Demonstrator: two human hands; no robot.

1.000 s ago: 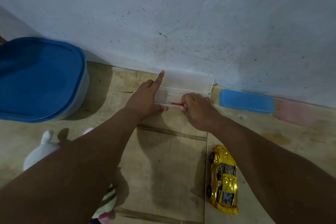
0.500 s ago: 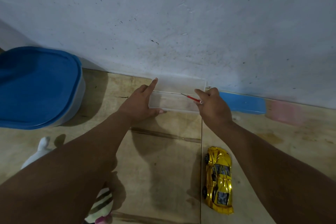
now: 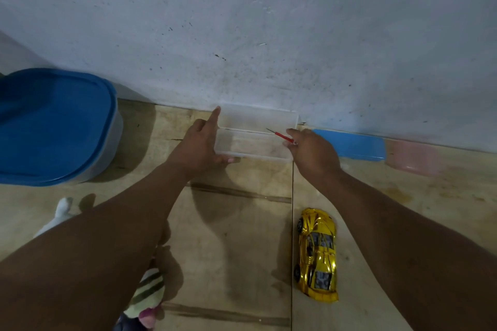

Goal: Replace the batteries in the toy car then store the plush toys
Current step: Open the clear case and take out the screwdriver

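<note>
- Clear plastic box (image 3: 252,140): was set on the floor against the wall, lid raised and leaned back.
- Left hand (image 3: 200,146): was laid against the box's left end, forefinger stretched up along the lid edge, thumb curled under the front rim; the box was steadied, not enclosed.
- Right hand (image 3: 313,152): fingers were pinched shut on a small screwdriver.
- Screwdriver (image 3: 281,136): red handle, thin metal tip pointed left over the box's right end.
- Toy car (image 3: 317,254): gold, was left on the floor below the right forearm, well apart from both hands.
- Plush toys (image 3: 146,297): were partly hidden beneath the left forearm.
- Blue-lidded tub (image 3: 51,123): was placed at far left.
- Blue case (image 3: 352,144) and pink case (image 3: 411,157): were lined along the wall, right of the box.
</note>
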